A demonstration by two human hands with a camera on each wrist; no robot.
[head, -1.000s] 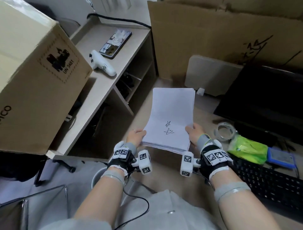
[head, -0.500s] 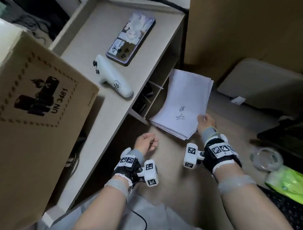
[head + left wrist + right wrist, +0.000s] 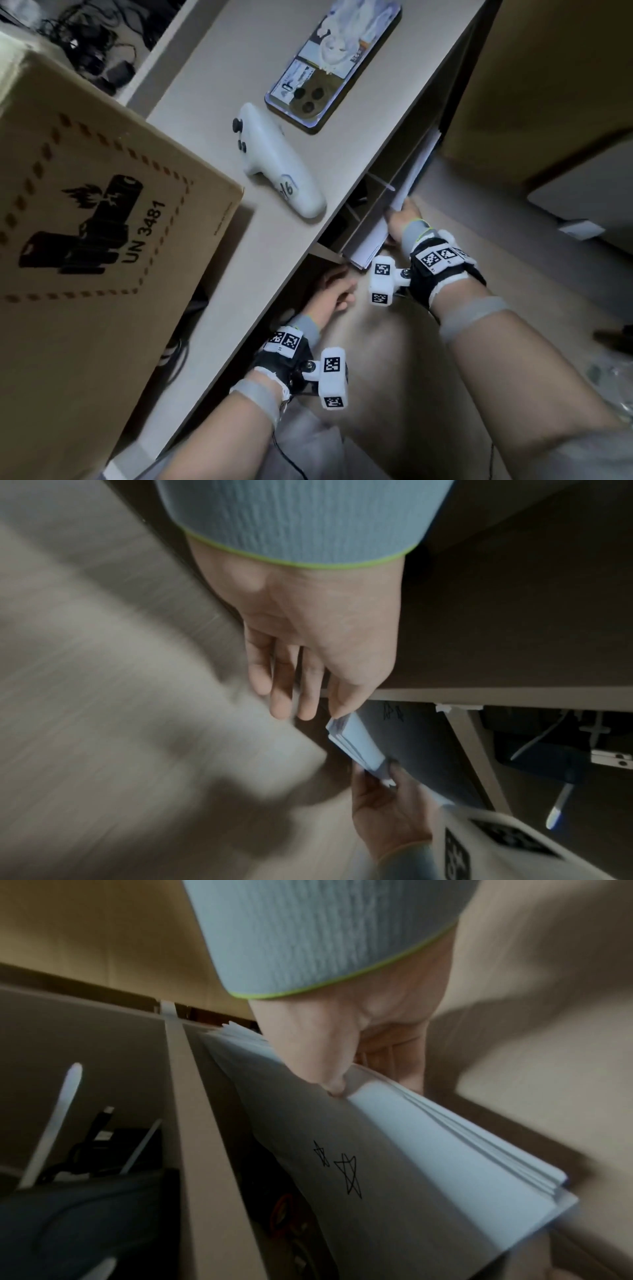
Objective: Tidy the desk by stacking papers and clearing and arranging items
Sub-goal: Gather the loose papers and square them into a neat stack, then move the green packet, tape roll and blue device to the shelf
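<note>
A stack of white paper (image 3: pixel 369 244) with two pen-drawn stars on its top sheet (image 3: pixel 342 1167) stands tilted on edge, partly inside the open shelf compartment under the side desk (image 3: pixel 239 274). My right hand (image 3: pixel 401 221) grips the stack's near edge, thumb (image 3: pixel 318 1058) on the drawn face and fingers behind. My left hand (image 3: pixel 334 291) hangs just below the stack holding nothing, fingers relaxed. In the left wrist view its fingertips (image 3: pixel 339 710) are right at the stack's corner (image 3: pixel 356 739); whether they touch it I cannot tell.
On the side desk top lie a white controller (image 3: pixel 274 164) and a phone (image 3: pixel 332 65); a big cardboard box (image 3: pixel 85 240) fills its left part. A shelf divider (image 3: pixel 192 1123) separates the papers from a compartment with cables (image 3: pixel 99 1134). Cardboard sheet (image 3: pixel 548 68) stands at right.
My left hand let go of the stack and dropped lower. My right hand tipped the papers on edge and carried them left into the shelf opening under the side desk.
</note>
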